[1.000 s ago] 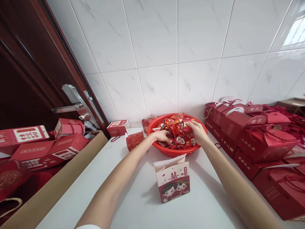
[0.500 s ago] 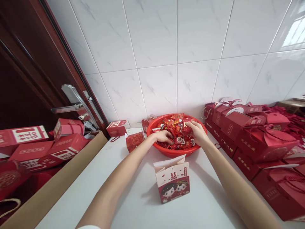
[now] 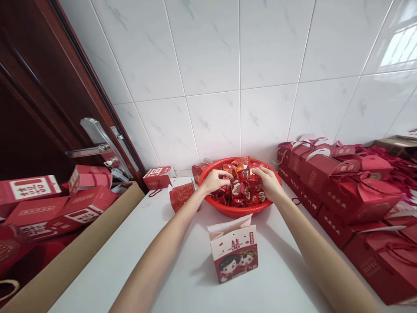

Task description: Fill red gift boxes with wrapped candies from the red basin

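Observation:
A round red plastic basin (image 3: 233,212) stands against the wall, heaped with red-wrapped candies (image 3: 239,189). Over its left side is my left hand (image 3: 217,181), closed with the fingers curled above the candies; what lies under them is partly hidden. At the right side my right hand (image 3: 270,181) has its fingers closed on candies near the top of the heap. In front of the basin a small red and white gift box (image 3: 235,258), printed with two cartoon figures, stands upright with its top flaps open.
Stacked red gift boxes (image 3: 339,187) with cord handles line the right side. On the left, a cardboard carton (image 3: 74,243) holds more red boxes beside a dark door with a metal handle (image 3: 86,151). Small red boxes (image 3: 182,195) sit left of the basin on the white tabletop (image 3: 137,243).
My left hand has risen a little out of the candies and its fingers have drawn back. My right hand stays at the basin's right side. The view has shifted slightly.

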The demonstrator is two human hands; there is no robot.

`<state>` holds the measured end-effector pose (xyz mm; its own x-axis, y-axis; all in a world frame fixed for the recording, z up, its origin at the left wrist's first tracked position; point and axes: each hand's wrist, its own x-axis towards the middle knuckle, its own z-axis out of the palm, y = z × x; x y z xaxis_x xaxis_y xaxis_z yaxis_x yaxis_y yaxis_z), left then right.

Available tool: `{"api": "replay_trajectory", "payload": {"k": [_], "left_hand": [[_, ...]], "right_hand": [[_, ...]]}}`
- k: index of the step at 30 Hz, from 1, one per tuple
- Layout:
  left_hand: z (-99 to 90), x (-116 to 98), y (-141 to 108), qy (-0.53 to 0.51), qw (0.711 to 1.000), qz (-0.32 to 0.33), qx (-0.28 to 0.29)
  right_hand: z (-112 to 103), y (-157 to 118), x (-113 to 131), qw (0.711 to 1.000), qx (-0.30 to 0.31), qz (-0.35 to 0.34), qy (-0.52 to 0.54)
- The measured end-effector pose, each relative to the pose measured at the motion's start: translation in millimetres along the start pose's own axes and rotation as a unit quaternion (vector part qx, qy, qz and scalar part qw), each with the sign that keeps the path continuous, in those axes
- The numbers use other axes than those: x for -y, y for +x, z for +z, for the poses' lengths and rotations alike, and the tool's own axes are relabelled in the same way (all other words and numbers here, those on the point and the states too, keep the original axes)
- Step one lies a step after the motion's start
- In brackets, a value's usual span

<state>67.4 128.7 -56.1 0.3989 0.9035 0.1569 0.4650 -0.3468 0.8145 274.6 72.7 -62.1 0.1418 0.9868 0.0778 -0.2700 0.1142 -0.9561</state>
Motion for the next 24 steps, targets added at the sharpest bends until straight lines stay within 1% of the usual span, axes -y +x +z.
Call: {"api": "replay_trajectory", "payload": {"k": [3,6,8,10,15,19,20,24], "left_hand": [[-5.6,-0.1,-4.6,-0.055,0.997,0.027,-0.038],[-9.5,-2.5,-11.7,-0.096,0.992,0.061,-0.051],[-10.2,-4.1,-16.4,-0.106,0.989,0.077,-0.068],[-9.8,-5.0,-20.6,-0.095,0.987,0.088,-0.094],[-7.8,-5.3,-28.7,-0.044,0.99,0.062,-0.118],[-6.2,-3.9,-31.4,-0.07,0.985,0.067,-0.141],[-5.9,-3.3,-31.5,-0.086,0.985,0.061,-0.137],[-5.4,-1.1,-30.0,-0.147,0.985,0.007,-0.092]], "right_hand": [[0.6,-1.0,1.2,1.0,-0.002,0.003,0.007],[1.2,-1.4,1.4,1.0,-0.001,0.002,0.01],[1.5,-1.4,1.3,1.0,0.0,0.004,0.011],[1.7,-1.3,1.1,1.0,0.002,0.004,0.013],[1.2,-0.3,-0.2,1.0,-0.001,-0.008,0.001],[1.0,0.4,-1.3,1.0,-0.002,-0.004,0.007],[1.1,0.3,-1.3,1.0,-0.003,-0.002,0.011],[1.5,-0.4,-0.7,1.0,-0.002,0.0,0.022]]}}
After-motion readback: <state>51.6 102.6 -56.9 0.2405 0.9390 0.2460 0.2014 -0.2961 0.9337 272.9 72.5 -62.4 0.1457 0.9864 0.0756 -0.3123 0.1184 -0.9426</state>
